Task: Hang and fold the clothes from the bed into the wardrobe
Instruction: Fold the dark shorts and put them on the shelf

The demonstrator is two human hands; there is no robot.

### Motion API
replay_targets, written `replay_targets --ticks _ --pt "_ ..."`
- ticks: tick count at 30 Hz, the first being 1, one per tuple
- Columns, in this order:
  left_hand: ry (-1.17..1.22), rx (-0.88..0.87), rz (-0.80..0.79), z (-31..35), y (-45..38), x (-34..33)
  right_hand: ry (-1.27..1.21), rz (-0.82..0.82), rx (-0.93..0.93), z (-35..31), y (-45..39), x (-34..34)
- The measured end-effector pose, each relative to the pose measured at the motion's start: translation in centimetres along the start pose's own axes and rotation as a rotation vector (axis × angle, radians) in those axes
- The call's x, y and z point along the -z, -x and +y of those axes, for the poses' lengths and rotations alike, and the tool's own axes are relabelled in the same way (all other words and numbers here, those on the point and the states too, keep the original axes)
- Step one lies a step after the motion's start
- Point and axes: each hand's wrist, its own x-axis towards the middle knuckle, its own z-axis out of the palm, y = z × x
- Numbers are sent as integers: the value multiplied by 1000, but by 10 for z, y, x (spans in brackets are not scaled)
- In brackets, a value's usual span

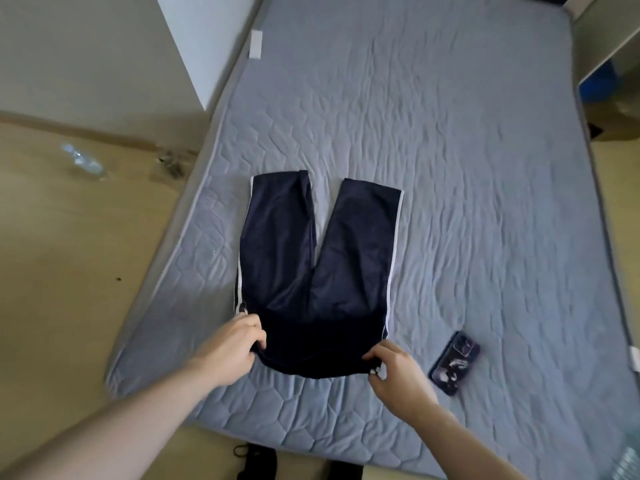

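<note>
Dark navy trousers with white side stripes lie flat on the grey quilted mattress, legs spread apart and pointing away from me, waistband nearest me. My left hand grips the left end of the waistband, fingers curled round the fabric. My right hand pinches the right end of the waistband by a small drawstring or loop. The wardrobe is not in view.
A dark phone lies on the mattress just right of my right hand. A clear plastic bottle lies on the wooden floor to the left. Dark items sit on the floor at the mattress's near edge. A white wall corner stands at the back left.
</note>
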Motion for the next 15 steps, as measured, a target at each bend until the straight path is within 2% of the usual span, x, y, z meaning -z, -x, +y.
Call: replay_targets --ticks 10,15 --pt "-112 -149 -283 10 -31 -81 98 -245 -180 72 7 -117" --pt "-143 -286 -384 49 -69 -116 25 -259 -270 97 7 -132"
